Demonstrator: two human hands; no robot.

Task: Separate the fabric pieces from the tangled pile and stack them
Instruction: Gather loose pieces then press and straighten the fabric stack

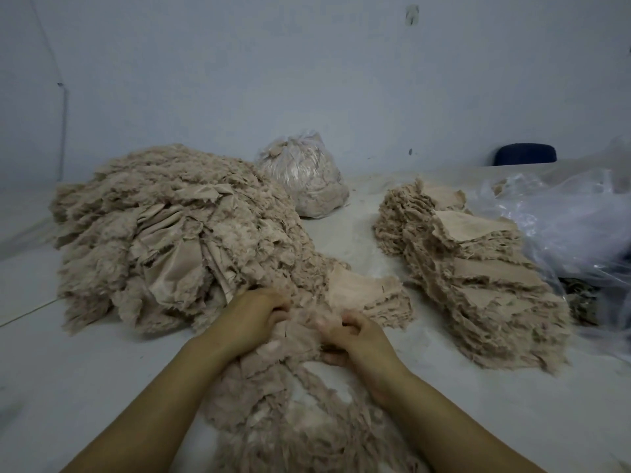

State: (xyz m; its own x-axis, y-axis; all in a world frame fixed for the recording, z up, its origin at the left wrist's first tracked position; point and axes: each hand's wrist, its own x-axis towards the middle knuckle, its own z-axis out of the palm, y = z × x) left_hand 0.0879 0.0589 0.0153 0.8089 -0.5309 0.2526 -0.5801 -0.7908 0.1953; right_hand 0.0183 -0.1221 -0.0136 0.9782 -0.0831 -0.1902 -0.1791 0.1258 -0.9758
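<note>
1. The left hand (256,314) lay at the near edge of the tangled pile (177,240), its fingers curled into the frayed beige fabric and gripping it.
2. The right hand (353,337) sat just beside the left, thumb and fingers pinching the same clump of fabric pieces (300,331) that ran between the two hands.
3. That clump trailed toward the camera as a loose strip of ragged fabric (293,414) lying on the counter (85,380) between the forearms.
4. The tangled pile rose high on the left half of the counter, a mound of crumpled, fringed pieces touching the clump in the hands.
5. A small stack (367,297) of flat pieces sat just beyond the right hand, at the pile's right foot.
6. A larger stacked pile (478,278) of flat pieces stood well to the right, apart from the tangle, leaning in stepped layers.
7. A clear plastic bag filled with fabric (307,179) stood behind, near the wall (307,80), between the two heaps.
8. Crumpled clear plastic sheeting (563,220) lay at the far right, touching the larger stack.
9. A dark chair back (526,153) showed beyond the counter's far edge.
</note>
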